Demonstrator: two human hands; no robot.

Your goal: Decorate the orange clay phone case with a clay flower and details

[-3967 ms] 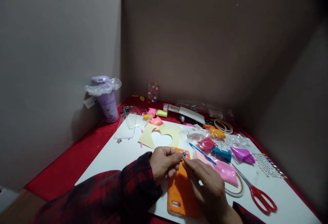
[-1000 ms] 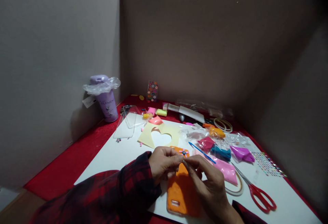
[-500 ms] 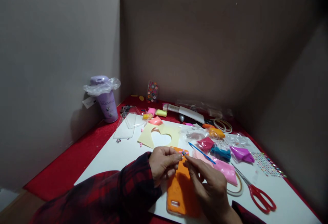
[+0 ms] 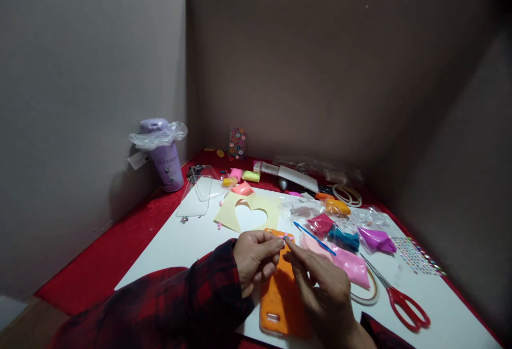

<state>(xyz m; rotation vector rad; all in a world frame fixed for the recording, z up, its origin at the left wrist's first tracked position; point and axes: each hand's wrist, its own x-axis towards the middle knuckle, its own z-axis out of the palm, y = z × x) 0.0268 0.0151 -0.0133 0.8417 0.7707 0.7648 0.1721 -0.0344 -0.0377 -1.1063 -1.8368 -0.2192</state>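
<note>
Orange phone case (image 4: pixel 275 293) is lying flat on the white board (image 4: pixel 172 256), right under both hands, long axis pointing roughly away from the person. Left hand (image 4: pixel 255 257) is at its left edge, thumb and finger pressed together; right hand (image 4: pixel 325 284) covers more of it. Can't tell if either's pinching anything tiny.

1. The case (image 4: pixel 280 290) at six o'clock is orange, with a touch of pink near its top.
2. The person's left sleeve (image 4: pixel 216 279), seven o'clock, shows red-and-black plaid.
3. Nine o'clock's tumbler (image 4: pixel 167 165) is lilac (dark lettering included).
4. Four o'clock's scissors (image 4: pixel 394 291) have red handles.
</note>
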